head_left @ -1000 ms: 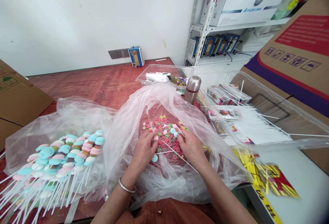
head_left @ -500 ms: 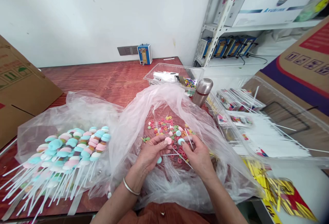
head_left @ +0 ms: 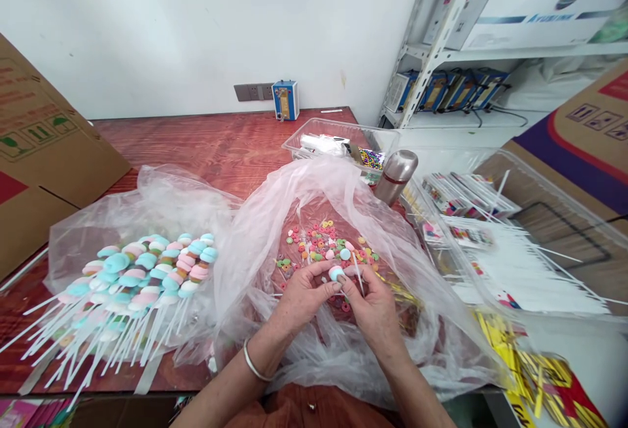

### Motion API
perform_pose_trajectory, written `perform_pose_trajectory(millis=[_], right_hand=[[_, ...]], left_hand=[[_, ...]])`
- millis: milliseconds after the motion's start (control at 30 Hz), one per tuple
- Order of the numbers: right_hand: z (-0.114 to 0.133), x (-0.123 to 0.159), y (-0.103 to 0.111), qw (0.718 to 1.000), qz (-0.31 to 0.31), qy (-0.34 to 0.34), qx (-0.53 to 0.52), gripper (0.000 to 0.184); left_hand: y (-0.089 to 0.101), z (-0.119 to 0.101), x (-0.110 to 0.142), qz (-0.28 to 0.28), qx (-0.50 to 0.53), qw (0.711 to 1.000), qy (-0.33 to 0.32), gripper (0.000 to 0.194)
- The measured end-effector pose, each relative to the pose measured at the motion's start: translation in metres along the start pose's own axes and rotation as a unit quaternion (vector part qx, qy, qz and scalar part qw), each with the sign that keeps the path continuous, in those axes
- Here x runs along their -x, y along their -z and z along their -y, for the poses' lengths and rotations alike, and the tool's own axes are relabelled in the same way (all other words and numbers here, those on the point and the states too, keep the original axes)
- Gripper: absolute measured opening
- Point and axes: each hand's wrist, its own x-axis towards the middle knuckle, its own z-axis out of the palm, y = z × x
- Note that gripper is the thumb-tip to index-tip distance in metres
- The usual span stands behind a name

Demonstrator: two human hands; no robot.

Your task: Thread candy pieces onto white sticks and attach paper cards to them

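Note:
My left hand [head_left: 303, 292] and my right hand [head_left: 371, 302] meet over the open plastic bag, both closed in a pinch. Between their fingertips a light blue marshmallow disc [head_left: 336, 273] shows, pressed against a paler one that my left fingers partly hide. A thin white stick [head_left: 358, 267] stands up from the fingers of my right hand. Under and behind the hands lie many small candy rings [head_left: 318, 238], pink, green, yellow and orange. Another blue marshmallow disc [head_left: 345, 254] rests among them.
Finished-looking marshmallow sticks [head_left: 147, 271] lie piled on plastic at the left. A steel flask [head_left: 396, 176] stands behind the bag [head_left: 314, 176], near a clear tray [head_left: 294, 146]. At right, a clear bin [head_left: 456, 284] holds white sticks. Cardboard boxes [head_left: 53, 133] flank the table.
My hands have come together, bringing the pink disc from the left and the blue disc from the right into contact. The white stick stays in my right hand. The view has shifted slightly.

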Motion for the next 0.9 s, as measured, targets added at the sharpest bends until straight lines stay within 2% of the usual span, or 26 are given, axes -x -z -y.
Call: perform_pose_trajectory(millis=[133, 200, 367, 467, 567, 667, 900], right_hand=[[0.003, -0.001, 0.0, 1.0, 0.007, 0.009, 0.024, 0.021], [0.006, -0.002, 0.002, 0.999, 0.019, 0.005, 0.036, 0.022], [0.008, 0.004, 0.008, 0.984, 0.059, 0.038, 0.164, 0.033], [0.005, 0.015, 0.008, 0.958, 0.11, 0.052, 0.261, 0.039], [0.006, 0.024, 0.003, 0.931, 0.158, 0.046, 0.326, 0.042], [0.013, 0.026, -0.003, 0.926, 0.179, 0.028, 0.331, 0.041], [0.018, 0.022, -0.007, 0.949, 0.182, 0.005, 0.258, 0.034]], left_hand=[[0.001, -0.001, 0.0, 0.023, 0.002, 1.0, 0.019, 0.04], [0.0, -0.003, 0.0, 0.015, 0.009, 0.999, 0.026, 0.039], [0.001, -0.006, -0.002, -0.09, 0.03, 0.995, 0.033, 0.04], [0.004, -0.007, -0.005, -0.142, 0.039, 0.989, 0.016, 0.045], [0.006, -0.006, -0.006, -0.17, 0.048, 0.984, 0.0, 0.045], [0.006, -0.005, -0.005, -0.175, 0.045, 0.983, -0.006, 0.041], [0.005, -0.006, -0.003, -0.158, 0.008, 0.987, -0.013, 0.033]])
